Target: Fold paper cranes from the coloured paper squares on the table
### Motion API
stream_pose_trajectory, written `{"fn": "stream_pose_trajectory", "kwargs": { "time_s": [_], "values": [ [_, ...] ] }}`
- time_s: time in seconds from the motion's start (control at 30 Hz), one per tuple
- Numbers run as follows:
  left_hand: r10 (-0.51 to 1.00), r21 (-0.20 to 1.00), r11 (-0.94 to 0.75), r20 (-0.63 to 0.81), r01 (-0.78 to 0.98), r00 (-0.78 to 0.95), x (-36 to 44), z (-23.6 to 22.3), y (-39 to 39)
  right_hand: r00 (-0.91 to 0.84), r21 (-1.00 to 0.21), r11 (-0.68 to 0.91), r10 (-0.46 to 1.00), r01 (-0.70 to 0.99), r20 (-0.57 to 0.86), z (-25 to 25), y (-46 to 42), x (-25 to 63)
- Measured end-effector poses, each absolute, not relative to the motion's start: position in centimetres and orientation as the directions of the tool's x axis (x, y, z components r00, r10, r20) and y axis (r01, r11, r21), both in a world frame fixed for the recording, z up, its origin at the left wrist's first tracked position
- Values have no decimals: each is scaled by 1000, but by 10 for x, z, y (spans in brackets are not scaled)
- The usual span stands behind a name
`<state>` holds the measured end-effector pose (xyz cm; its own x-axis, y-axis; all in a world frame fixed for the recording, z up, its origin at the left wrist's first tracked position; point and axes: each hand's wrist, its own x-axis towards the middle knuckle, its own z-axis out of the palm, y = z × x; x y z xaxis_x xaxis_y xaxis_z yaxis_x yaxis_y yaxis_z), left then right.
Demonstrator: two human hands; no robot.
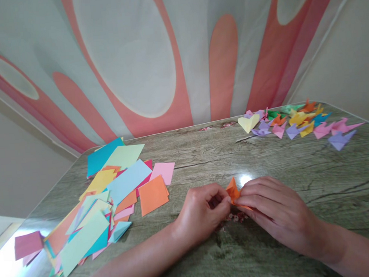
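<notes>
An orange folded paper piece [233,190] is held between my two hands, just above the wood-patterned table [199,154]. My left hand [205,210] pinches its left side between thumb and fingertips. On the other side my right hand [275,214] grips the paper, its fingers pressed together and covering part of it. A pointed flap of the paper stands up between the hands. The rest of its shape is hidden by my fingers.
Loose coloured paper sheets [130,182] are heaped on the left, with an orange square [153,195] at the heap's right edge. Several folded paper cranes [297,118] are grouped at the back right. A patterned cloth [125,53] hangs behind the table.
</notes>
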<state>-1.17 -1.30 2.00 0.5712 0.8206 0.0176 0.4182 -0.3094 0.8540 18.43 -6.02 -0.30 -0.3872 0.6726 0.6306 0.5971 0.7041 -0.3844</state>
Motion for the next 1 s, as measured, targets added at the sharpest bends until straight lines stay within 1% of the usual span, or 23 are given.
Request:
{"fn": "stream_pose_trajectory", "kwargs": {
  "time_s": [0.1,0.33,0.6,0.83,1.0],
  "values": [
    [833,851,-299,12,431,553,-12,19,-11,-396,-391,712,670,584,628,-3,-60,186],
    [832,839,-323,32,437,553,-12,18,-11,-418,-365,734,645,574,639,-4,-60,186],
    [825,838,-334,39,431,564,-13,16,-12,-456,-274,778,572,566,682,0,-62,188],
    [829,837,-336,45,432,558,-13,19,-13,-458,-271,771,579,576,674,-2,-61,188],
    [807,833,-352,40,426,589,-13,18,-12,-461,-295,768,594,568,659,-3,-61,188]
  ]
}}
